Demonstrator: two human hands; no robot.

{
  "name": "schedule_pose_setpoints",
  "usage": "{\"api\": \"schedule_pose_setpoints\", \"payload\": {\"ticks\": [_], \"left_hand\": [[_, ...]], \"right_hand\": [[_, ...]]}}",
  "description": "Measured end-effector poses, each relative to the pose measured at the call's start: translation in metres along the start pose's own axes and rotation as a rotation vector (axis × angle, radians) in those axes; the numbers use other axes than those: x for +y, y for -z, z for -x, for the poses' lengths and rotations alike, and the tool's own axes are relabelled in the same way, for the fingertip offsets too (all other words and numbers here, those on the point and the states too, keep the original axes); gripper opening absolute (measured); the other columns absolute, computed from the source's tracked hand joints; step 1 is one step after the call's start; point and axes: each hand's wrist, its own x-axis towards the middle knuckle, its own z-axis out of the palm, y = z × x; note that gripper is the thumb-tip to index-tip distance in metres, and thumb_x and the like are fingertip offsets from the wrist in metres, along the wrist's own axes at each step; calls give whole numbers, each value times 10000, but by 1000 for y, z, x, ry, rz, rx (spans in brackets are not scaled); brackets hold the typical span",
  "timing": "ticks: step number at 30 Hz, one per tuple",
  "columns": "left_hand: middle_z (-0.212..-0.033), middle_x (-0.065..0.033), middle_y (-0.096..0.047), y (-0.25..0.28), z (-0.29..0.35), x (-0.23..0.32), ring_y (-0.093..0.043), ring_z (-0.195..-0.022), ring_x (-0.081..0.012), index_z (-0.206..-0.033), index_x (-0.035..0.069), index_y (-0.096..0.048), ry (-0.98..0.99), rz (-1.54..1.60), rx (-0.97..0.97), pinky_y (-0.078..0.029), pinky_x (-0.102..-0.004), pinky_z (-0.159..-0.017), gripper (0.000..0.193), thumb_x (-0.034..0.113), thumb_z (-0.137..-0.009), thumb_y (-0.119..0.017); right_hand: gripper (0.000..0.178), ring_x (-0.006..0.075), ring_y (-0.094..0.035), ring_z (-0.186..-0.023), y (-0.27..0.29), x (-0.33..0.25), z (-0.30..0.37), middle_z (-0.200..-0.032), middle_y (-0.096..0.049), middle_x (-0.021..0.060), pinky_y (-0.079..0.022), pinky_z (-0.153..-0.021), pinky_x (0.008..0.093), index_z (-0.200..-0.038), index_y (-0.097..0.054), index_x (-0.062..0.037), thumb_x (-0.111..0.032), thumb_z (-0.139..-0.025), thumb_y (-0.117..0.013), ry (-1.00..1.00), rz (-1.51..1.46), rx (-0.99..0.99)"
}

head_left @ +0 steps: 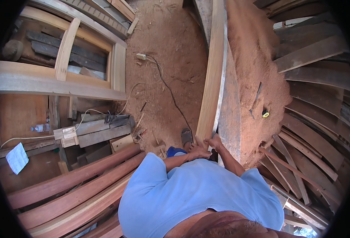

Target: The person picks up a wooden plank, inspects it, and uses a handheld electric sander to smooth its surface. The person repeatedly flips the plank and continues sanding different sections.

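A long, pale wooden beam [211, 75] runs away from my body, its near end just in front of my waist. My left hand [198, 152] rests on that near end with its fingers stretched out. On the beam's right edge, my right hand [214, 142] has its fingers closed round the wood. Beneath and to the right of the beam lies a wide grey board [231, 95]. A blue thing [176, 151] shows beside my left forearm; its kind is unclear.
A wooden frame [60, 81] stands at the left, with reddish planks [76, 174] below it. A dark cord [169, 87] crosses the sawdust from a socket block [141, 56]. On the right, a tape measure [265, 113] lies near stacked boards [317, 75].
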Motion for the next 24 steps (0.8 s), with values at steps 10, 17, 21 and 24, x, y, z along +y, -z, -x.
{"api": "schedule_pose_setpoints", "payload": {"ticks": [10, 17, 21, 24], "left_hand": [[-1437, -523, -177, 17, -5, -9, -283, -1352, -620, -1491, -65, 271, -88, -71, -199, -269, -578, -1138, 1491, 747, -727, -718], [-1488, -542, -28, 12, -18, -20, -111, -1426, -652, -1505, -92, 201, -134, -70, -196, -176, -603, -1194, 1445, 766, -750, -683], [-1508, -520, -27, 23, -6, -10, -88, -1446, -625, -1491, -88, 240, -105, -83, -228, -180, -587, -1198, 1485, 778, -730, -695], [-1527, -498, -21, 21, -4, -21, -77, -1468, -589, -1494, -94, 233, -167, 0, -205, -182, -555, -1208, 1499, 793, -716, -693]], "right_hand": [[932, 407, -612, -1214, 2, -29, 18, -1289, -600, 326, -502, -1015, 431, -1318, -469, 151, -381, -663, -865, -110, 138, 0], [1012, 415, -598, -1237, 0, -30, 16, -1323, -582, 330, -497, -1033, 442, -1362, -429, 162, -439, -673, -864, -103, 266, 16], [934, 399, -624, -1204, 4, -40, 26, -1281, -614, 325, -514, -998, 434, -1283, -530, 169, -471, -688, -860, -116, 301, 32], [900, 395, -627, -1200, 5, -47, 36, -1271, -622, 324, -518, -985, 434, -1257, -565, 166, -496, -714, -840, -84, 316, 23]]}}
